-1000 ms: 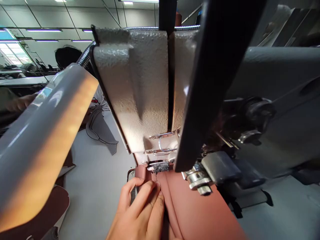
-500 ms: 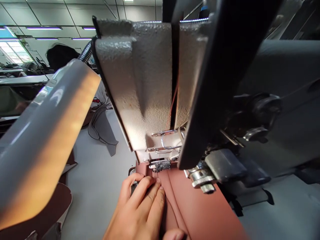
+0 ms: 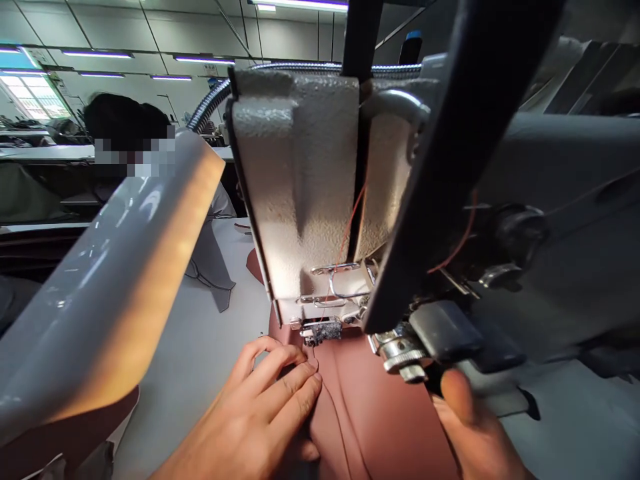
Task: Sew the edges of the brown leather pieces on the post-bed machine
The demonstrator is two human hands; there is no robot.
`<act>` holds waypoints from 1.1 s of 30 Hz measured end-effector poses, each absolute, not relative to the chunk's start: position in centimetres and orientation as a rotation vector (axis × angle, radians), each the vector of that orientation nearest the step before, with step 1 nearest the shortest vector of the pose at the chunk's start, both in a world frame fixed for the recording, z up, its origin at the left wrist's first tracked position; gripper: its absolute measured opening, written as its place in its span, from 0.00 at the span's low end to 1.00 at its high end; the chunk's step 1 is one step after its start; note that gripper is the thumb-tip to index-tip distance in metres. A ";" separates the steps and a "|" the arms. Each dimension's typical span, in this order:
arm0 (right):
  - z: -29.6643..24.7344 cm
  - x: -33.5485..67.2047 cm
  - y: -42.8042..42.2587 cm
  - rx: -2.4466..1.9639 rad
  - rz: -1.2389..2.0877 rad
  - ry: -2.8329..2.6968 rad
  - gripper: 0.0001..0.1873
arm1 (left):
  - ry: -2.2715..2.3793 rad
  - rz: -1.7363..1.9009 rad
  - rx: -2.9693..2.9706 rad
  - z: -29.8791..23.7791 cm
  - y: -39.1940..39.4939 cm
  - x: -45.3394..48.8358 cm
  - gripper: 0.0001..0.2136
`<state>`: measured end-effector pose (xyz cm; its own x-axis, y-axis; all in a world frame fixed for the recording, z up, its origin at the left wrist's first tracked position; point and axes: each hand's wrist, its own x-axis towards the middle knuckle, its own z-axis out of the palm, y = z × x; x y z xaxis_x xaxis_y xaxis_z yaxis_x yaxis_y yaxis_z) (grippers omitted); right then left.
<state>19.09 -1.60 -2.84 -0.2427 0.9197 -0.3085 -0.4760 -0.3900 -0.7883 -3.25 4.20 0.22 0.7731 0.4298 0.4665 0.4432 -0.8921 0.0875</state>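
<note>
A reddish-brown leather-like panel (image 3: 385, 407) with a seam line along it lies under the needle area of a sewing machine (image 3: 320, 173). My left hand (image 3: 265, 400) rests on the panel's left part, fingers stretched forward, with the fingertips just in front of the presser foot (image 3: 320, 331). Its thumb is partly tucked below the palm. My right hand (image 3: 475, 427) is at the panel's right edge, thumb raised beside the machine's grey lever (image 3: 445, 330). Its other fingers are mostly hidden at or under the edge. Reddish thread (image 3: 354, 217) runs down the machine head.
A long grey lamp shade (image 3: 115, 287) slants across the left. Behind it are dark grey cut pieces (image 3: 215, 267) on the pale table (image 3: 170, 373), and brown pieces (image 3: 60, 433) lie at lower left. A person (image 3: 125, 120) is farther back. A black bar (image 3: 450, 167) crosses the machine's front.
My right hand has come into view at the panel's right edge. My left hand has shifted slightly, its thumb now lower under the palm. The camera view has tilted a little.
</note>
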 end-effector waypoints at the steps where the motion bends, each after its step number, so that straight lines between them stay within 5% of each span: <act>1: -2.7 19.0 -1.5 -0.958 1.834 -0.655 0.37 | -0.727 -0.743 -2.934 0.4 4.1 -3.3 0.13; 20: -4.3 17.7 -1.5 -1.309 1.705 -0.425 0.19 | -0.625 -1.067 -2.657 -2.2 5.9 -2.8 0.14; 28: -5.6 16.4 -1.5 -0.981 1.698 -0.518 0.29 | -0.620 -1.035 -2.680 -2.2 6.5 -3.5 0.14; 33: -5.4 15.6 -1.8 -1.204 1.591 -0.518 0.36 | -0.600 -0.767 -2.752 -1.0 6.0 -4.4 0.15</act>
<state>15.61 -1.78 -5.44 0.0306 0.8966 -0.4417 -0.4645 -0.3786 -0.8006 -4.38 6.05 -1.03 0.7803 0.3247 0.5345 0.4408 -0.8918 -0.1018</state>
